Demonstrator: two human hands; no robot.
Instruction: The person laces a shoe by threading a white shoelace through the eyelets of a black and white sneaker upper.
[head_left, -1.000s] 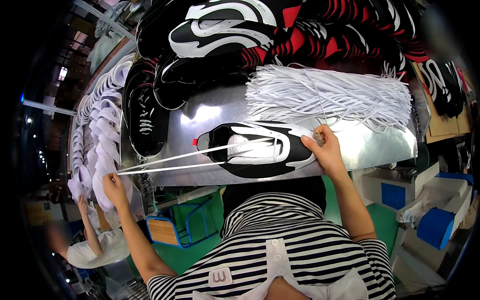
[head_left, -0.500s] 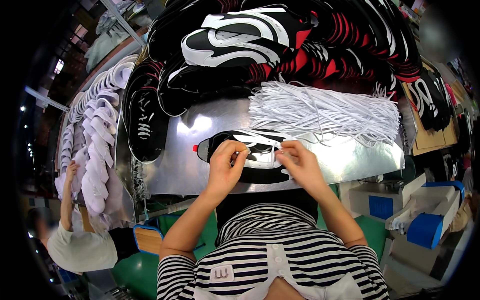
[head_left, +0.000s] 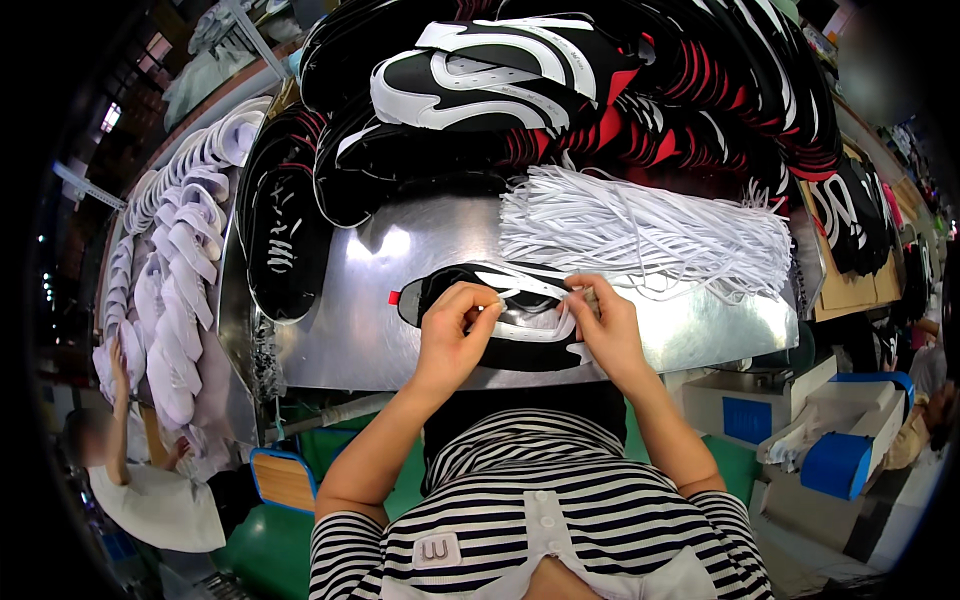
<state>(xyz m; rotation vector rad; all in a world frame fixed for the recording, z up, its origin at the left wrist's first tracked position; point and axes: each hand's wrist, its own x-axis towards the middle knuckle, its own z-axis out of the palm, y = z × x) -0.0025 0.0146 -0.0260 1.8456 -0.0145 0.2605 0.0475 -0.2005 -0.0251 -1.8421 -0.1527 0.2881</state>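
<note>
A black and white shoe upper with a small red tab lies flat on the metal table in front of me. My left hand rests over its near left part, thumb and forefinger pinched on a white lace end. At the eyelet rows, my right hand is closed with thumb and fingertips on the white shoelace. Part of the lace crosses the opening between the two eyelet rows. My fingers partly hide the lace ends and the eyelets.
A thick bundle of white laces lies just beyond the upper. Stacked black, white and red uppers fill the far side, and more dark uppers stand at the left. White shoe parts hang farther left beside a co-worker.
My right hand has shifted slightly right and up, and the lace across the opening has moved right with it. My left hand stays nearly in place. The co-worker's arms have moved.
</note>
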